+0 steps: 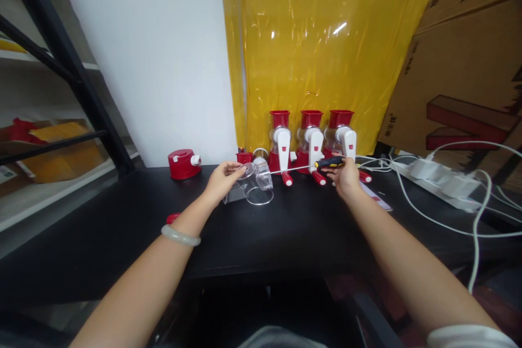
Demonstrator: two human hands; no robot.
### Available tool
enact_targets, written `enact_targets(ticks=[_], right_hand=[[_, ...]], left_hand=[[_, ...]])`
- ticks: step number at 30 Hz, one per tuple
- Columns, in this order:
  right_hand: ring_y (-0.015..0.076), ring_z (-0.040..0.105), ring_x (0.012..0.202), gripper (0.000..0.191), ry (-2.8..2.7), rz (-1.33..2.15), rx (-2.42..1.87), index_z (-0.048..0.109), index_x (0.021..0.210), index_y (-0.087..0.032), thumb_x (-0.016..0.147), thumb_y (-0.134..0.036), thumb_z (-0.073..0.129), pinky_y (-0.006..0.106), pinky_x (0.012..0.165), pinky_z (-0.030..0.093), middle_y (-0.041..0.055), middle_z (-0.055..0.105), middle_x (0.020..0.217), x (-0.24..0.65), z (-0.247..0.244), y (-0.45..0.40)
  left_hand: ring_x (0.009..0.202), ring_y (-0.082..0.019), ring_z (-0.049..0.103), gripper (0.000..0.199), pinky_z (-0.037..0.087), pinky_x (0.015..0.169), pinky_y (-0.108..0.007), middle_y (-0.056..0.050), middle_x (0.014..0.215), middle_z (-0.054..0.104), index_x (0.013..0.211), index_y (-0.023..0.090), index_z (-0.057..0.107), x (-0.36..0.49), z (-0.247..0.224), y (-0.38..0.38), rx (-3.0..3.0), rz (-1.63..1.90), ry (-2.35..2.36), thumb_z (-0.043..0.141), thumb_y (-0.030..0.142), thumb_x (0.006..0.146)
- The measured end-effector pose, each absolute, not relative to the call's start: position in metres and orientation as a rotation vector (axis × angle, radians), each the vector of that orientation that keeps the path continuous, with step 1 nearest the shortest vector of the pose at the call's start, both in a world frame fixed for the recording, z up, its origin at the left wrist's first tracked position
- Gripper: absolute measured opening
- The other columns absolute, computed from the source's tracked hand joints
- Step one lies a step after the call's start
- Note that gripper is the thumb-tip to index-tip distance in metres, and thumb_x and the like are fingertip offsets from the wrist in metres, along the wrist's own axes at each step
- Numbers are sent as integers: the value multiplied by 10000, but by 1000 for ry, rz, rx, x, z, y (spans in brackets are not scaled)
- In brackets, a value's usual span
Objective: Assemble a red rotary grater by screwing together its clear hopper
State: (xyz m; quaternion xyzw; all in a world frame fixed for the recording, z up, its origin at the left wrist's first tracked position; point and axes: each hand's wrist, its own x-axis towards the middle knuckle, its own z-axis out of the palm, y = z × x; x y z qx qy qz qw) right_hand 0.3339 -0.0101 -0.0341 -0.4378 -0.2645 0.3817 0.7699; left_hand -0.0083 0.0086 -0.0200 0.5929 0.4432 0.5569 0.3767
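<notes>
My left hand (228, 176) has its fingers closed on a clear plastic grater housing (261, 182), which lies tilted on the black table. A screwdriver (331, 162) with a black and yellow handle is gripped in my right hand (346, 176). Its long metal shaft points left, and the tip reaches the round opening of the housing; whether it touches is too small to tell. Behind the housing are a metal drum (261, 154) and a small red part (244, 157). A red base (185, 164) with a white knob stands to the left.
Three red and white rotary graters (281, 144) line the back of the table (285, 239). On the right lie a power strip (444, 182) with white cables and a large cardboard box (460, 70). A black metal shelf frame (81, 87) stands at left. Another red piece (173, 218) lies near my left wrist.
</notes>
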Motion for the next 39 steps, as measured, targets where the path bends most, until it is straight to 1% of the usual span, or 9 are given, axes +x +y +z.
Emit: enact_targets(ticks=[5,9,14,20,24,27,32,36,39], right_hand=[[106,540,361,160,-593,773,-1009,521,977,-240,920,-389,500,172,365,396,-63,585,547,331,-31,-12],[99,489,337,259,-608,724,-1044,488,885,-244,911,-486,576,170,364,404,-91,484,451,330,-32,-11],[119,539,358,385,-566,804,-1048,495,865,-235,942,-604,416,182,338,374,-24,589,526,333,-36,-7],[144,659,482,199,-567,816,-924,552,941,-225,926,-331,384,187,406,433,-26,657,615,333,-35,-9],[131,649,476,131,-566,789,-959,550,949,-218,910,-269,435,167,393,408,-25,661,619,331,-32,-11],[113,591,416,101,-591,765,-967,527,920,-219,920,-319,510,165,375,397,-40,626,570,330,-33,-11],[76,425,322,317,-661,639,-965,540,894,-226,849,-514,664,170,340,364,-110,461,451,331,-38,-9],[90,475,336,395,-660,649,-1004,542,924,-230,886,-624,526,173,332,358,-73,539,499,333,-39,-10],[119,574,395,321,-633,735,-979,553,972,-231,925,-516,415,179,347,384,-28,637,587,333,-36,-12]], left_hand=[[867,-248,689,425,528,755,-355,-91,907,728,899,169,694,-8,-20,8,1527,1425,1138,874,421,609],[856,-236,690,431,526,784,-353,-81,896,729,889,166,693,-7,-18,6,1517,1433,1139,879,421,594],[853,-234,695,393,530,785,-355,-83,885,727,892,169,691,-7,-17,5,1516,1428,1127,866,393,620],[863,-236,695,398,531,787,-359,-90,903,726,908,159,695,-9,-19,8,1527,1426,1131,863,392,633],[847,-226,694,365,530,811,-367,-85,894,725,900,161,697,-8,-20,9,1527,1429,1124,859,369,648],[856,-227,694,357,526,833,-369,-81,889,724,887,165,696,-8,-19,8,1522,1440,1117,861,366,643],[843,-233,692,394,522,811,-372,-82,890,722,891,164,690,-8,-19,8,1502,1428,1116,873,384,621],[856,-234,688,440,523,821,-377,-82,892,720,903,155,692,-9,-21,10,1520,1431,1112,880,418,605],[868,-237,687,463,523,844,-388,-81,893,722,904,152,694,-10,-22,12,1535,1434,1102,884,439,595]])
